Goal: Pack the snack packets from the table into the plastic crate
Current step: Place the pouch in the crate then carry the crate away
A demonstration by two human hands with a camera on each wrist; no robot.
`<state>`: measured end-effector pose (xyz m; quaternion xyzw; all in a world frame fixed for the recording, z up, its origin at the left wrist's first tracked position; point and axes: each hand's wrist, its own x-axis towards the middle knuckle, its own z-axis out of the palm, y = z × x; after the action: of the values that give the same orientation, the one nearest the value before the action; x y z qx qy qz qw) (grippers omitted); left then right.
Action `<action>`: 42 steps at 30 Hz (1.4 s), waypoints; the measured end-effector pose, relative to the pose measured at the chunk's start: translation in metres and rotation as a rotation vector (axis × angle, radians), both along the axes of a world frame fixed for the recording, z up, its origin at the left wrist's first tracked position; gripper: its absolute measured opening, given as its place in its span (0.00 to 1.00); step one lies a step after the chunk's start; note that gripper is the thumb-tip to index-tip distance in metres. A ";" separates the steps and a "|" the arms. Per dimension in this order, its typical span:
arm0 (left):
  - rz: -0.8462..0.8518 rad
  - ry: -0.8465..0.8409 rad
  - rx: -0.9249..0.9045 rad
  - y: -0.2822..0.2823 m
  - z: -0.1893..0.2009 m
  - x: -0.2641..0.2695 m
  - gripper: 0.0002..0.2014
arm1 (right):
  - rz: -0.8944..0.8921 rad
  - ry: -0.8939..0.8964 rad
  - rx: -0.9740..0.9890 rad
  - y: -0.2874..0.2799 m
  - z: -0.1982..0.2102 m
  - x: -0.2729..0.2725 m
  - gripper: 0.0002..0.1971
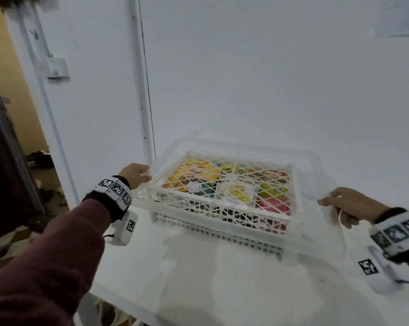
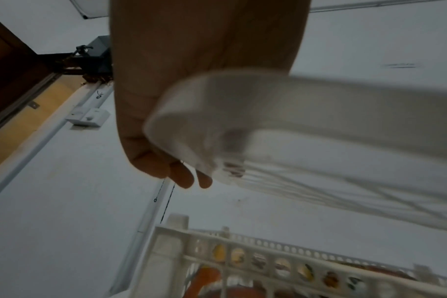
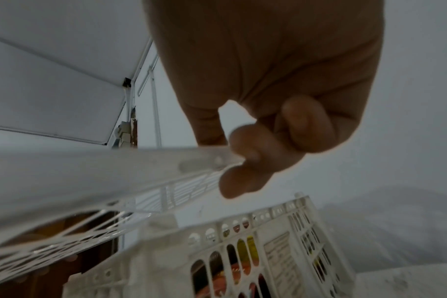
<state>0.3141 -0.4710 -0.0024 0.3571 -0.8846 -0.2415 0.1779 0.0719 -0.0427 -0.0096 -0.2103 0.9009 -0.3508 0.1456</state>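
Note:
A white plastic crate [image 1: 222,234] stands on the white table [image 1: 222,292], against the wall. Several colourful snack packets [image 1: 194,176] lie inside it, seen through the holes. A white lattice lid [image 1: 224,145] hovers just above the crate's rim, slightly tilted. My left hand [image 1: 137,175] grips the lid's left edge, its fingers curled round the rounded corner [image 2: 181,125]. My right hand [image 1: 347,203] pinches the lid's right edge [image 3: 207,161] between thumb and curled fingers. In both wrist views, below the lid, is the crate wall [image 3: 276,250], with packets behind its slots [image 2: 258,260].
A white wall [image 1: 269,78] rises right behind the crate. A vertical conduit [image 1: 140,78] and a switch box [image 1: 55,67] are on the wall at the left. A doorway with clutter on the floor [image 1: 41,165] lies far left. The table's left edge is near my left forearm.

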 end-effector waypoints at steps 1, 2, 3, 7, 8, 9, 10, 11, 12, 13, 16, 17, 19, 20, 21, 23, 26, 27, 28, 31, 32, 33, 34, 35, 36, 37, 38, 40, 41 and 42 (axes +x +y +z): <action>-0.007 -0.005 0.001 -0.007 0.000 -0.008 0.26 | 0.009 -0.001 0.019 -0.005 0.002 -0.006 0.15; -0.010 -0.013 0.006 -0.013 0.002 -0.017 0.26 | 0.010 0.000 0.029 -0.010 0.005 -0.011 0.16; -0.016 -0.028 0.003 -0.018 0.004 -0.025 0.26 | 0.003 0.004 0.032 -0.015 0.008 -0.018 0.16; -0.050 -0.125 -0.004 -0.038 0.013 -0.053 0.27 | 0.014 -0.025 0.131 -0.035 0.011 -0.036 0.26; -0.055 -0.148 -0.009 -0.044 0.014 -0.058 0.27 | 0.018 -0.030 0.154 -0.040 0.011 -0.039 0.29; -0.056 -0.165 -0.011 -0.049 0.015 -0.062 0.27 | 0.017 -0.028 0.174 -0.045 0.011 -0.042 0.30; -0.058 -0.183 -0.009 -0.055 0.015 -0.066 0.27 | 0.012 -0.021 0.191 -0.050 0.011 -0.043 0.29; -0.063 -0.202 -0.011 -0.059 0.015 -0.069 0.27 | 0.001 -0.016 0.202 -0.054 0.011 -0.044 0.28; -0.069 -0.226 -0.017 -0.063 0.015 -0.072 0.27 | -0.017 -0.012 0.215 -0.059 0.012 -0.043 0.27; -0.077 -0.255 -0.024 -0.067 0.014 -0.075 0.27 | -0.036 -0.006 0.227 -0.062 0.011 -0.042 0.26; -0.107 -0.332 -0.030 -0.078 0.012 -0.085 0.27 | -0.071 -0.008 0.284 -0.069 0.008 -0.041 0.21; -0.117 -0.354 -0.040 -0.081 0.012 -0.088 0.27 | -0.083 -0.014 0.298 -0.071 0.006 -0.040 0.20; -0.146 -0.389 -0.052 -0.088 0.013 -0.093 0.28 | -0.104 -0.023 0.315 -0.073 0.005 -0.038 0.19; -0.160 -0.398 -0.044 -0.090 0.014 -0.094 0.28 | -0.116 -0.022 0.313 -0.074 0.006 -0.036 0.19; -0.170 -0.407 -0.028 -0.092 0.013 -0.094 0.28 | -0.124 -0.018 0.309 -0.075 0.007 -0.033 0.19; -0.183 -0.412 0.023 -0.098 0.010 -0.092 0.28 | -0.129 -0.018 0.301 -0.078 0.009 -0.029 0.17; -0.187 -0.408 0.124 -0.110 0.004 -0.088 0.29 | -0.147 -0.044 0.350 -0.083 0.009 -0.023 0.16; -0.193 -0.399 0.162 -0.114 0.003 -0.087 0.28 | -0.153 -0.051 0.363 -0.085 0.008 -0.021 0.17; -0.200 -0.394 0.208 -0.116 0.005 -0.086 0.27 | -0.153 -0.052 0.363 -0.086 0.007 -0.020 0.17; -0.237 -0.387 0.332 -0.123 0.007 -0.085 0.22 | -0.161 -0.062 0.380 -0.091 0.007 -0.020 0.18; -0.240 -0.366 0.360 -0.123 0.008 -0.086 0.20 | -0.174 -0.061 0.394 -0.092 0.008 -0.020 0.19; -0.238 -0.330 0.380 -0.124 0.007 -0.089 0.20 | -0.197 -0.064 0.398 -0.093 0.009 -0.021 0.21; -0.228 -0.286 0.395 -0.126 0.004 -0.093 0.22 | -0.226 -0.066 0.387 -0.094 0.009 -0.021 0.23; -0.217 -0.254 0.404 -0.125 0.001 -0.097 0.24 | -0.248 -0.060 0.380 -0.096 0.009 -0.022 0.25; -0.218 -0.246 0.395 -0.123 -0.003 -0.102 0.24 | -0.257 -0.040 0.397 -0.099 0.007 -0.023 0.27; -0.231 -0.252 0.361 -0.120 -0.008 -0.107 0.23 | -0.260 -0.008 0.435 -0.101 0.004 -0.025 0.28; -0.246 -0.272 0.300 -0.117 -0.013 -0.111 0.22 | -0.259 0.029 0.485 -0.103 0.001 -0.025 0.29; -0.267 -0.284 0.195 -0.114 -0.023 -0.118 0.25 | -0.261 0.085 0.525 -0.106 -0.004 -0.028 0.28; -0.284 -0.290 0.189 -0.116 -0.028 -0.121 0.26 | -0.255 0.102 0.536 -0.106 -0.007 -0.030 0.27; -0.308 -0.297 0.218 -0.120 -0.032 -0.121 0.25 | -0.250 0.113 0.549 -0.106 -0.008 -0.030 0.27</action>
<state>0.1927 -0.5907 -0.0346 0.2668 -0.9138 -0.3044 -0.0327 0.0420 -0.1486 -0.0177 -0.0698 0.9875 -0.0971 0.1023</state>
